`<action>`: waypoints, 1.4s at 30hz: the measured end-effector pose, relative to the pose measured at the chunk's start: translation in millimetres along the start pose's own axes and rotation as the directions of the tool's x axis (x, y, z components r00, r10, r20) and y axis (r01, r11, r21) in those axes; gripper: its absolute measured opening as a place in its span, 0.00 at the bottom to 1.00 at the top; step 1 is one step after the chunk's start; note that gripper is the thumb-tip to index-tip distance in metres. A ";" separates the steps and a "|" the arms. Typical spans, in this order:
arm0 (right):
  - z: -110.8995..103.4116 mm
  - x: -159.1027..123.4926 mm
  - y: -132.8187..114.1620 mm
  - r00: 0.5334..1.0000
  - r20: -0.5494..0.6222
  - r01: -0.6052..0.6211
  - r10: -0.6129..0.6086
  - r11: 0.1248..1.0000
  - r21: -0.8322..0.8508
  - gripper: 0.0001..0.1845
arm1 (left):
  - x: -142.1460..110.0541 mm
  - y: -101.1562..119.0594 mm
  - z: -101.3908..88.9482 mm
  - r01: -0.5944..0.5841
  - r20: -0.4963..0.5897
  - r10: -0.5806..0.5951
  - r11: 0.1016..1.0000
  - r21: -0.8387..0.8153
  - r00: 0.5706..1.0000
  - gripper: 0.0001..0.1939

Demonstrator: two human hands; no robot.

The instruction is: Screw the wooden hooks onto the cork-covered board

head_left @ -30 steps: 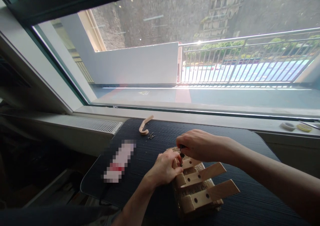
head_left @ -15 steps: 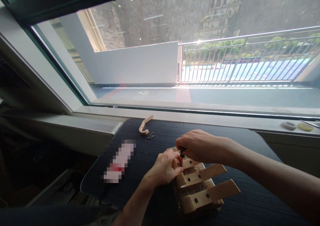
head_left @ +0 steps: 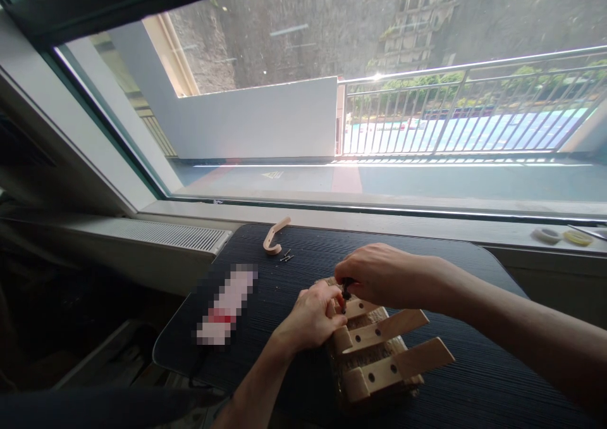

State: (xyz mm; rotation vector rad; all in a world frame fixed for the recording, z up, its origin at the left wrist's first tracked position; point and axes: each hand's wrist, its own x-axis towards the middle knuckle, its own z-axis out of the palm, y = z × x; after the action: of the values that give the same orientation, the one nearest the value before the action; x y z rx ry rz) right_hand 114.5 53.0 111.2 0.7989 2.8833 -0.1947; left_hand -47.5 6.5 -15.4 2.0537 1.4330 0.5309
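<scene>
Here's the right hand (head_left: pixel 372 271), fingers closed around a short, dark, narrow tool (head_left: pixel 346 290) that points down at the far pale-wood strip (head_left: pixel 360 307). Right up against it, the left hand (head_left: pixel 317 312) curls its fingers by the tool's lower end; whether they pinch a screw or only brace the wood, I can't tell.

That strip lies across a rough brown block (head_left: pixel 377 317) on the black, wood-grained desk (head_left: pixel 265 302), alongside a middle pale-wood strip (head_left: pixel 391 329) and a near pale-wood strip (head_left: pixel 412 364), each of those two showing two dark round spots. The far one shows just one, the rest covered by fingers.

So the step in hand looks like fastening that far strip: call it a screw being turned. What the next move calls for, I'd judge, is the tool kept upright, pressure straight down, and the left hand steadying the work without crowding the tip.

Against half a second ago? Barely a change! Both hands hold their places, the tool shows a slightly different outline under the right fingers, and away to the left the loose J-shaped wooden hook (head_left: pixel 271 239) and small metal screws (head_left: pixel 286 258) lie just as they did.
</scene>
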 end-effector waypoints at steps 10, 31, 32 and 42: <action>3.8 5.3 -3.1 0.999 -0.007 -0.050 0.050 0.998 -0.024 0.14 | -0.5 3.4 -1.8 -0.011 -0.023 0.011 1.000 -0.025 1.000 0.10; 8.4 4.0 1.0 0.997 -0.008 -0.071 0.071 0.997 -0.034 0.13 | -0.6 5.2 -2.8 -0.002 -0.012 0.002 1.000 -0.015 1.000 0.08; 7.1 3.0 0.7 0.998 -0.008 -0.066 0.066 0.997 -0.029 0.12 | -0.6 5.2 -2.5 -0.002 -0.013 0.002 1.000 -0.014 1.000 0.09; 3.4 1.3 -1.9 1.000 0.010 -0.004 0.004 1.000 -0.030 0.09 | 0.2 3.2 -1.9 -0.009 -0.009 0.009 1.000 -0.004 1.000 0.10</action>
State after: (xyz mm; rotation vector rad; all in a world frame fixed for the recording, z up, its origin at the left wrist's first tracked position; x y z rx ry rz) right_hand 112.8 51.5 107.8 0.7957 2.8683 -0.1535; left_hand -46.4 6.3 -11.9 2.0574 1.4272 0.5466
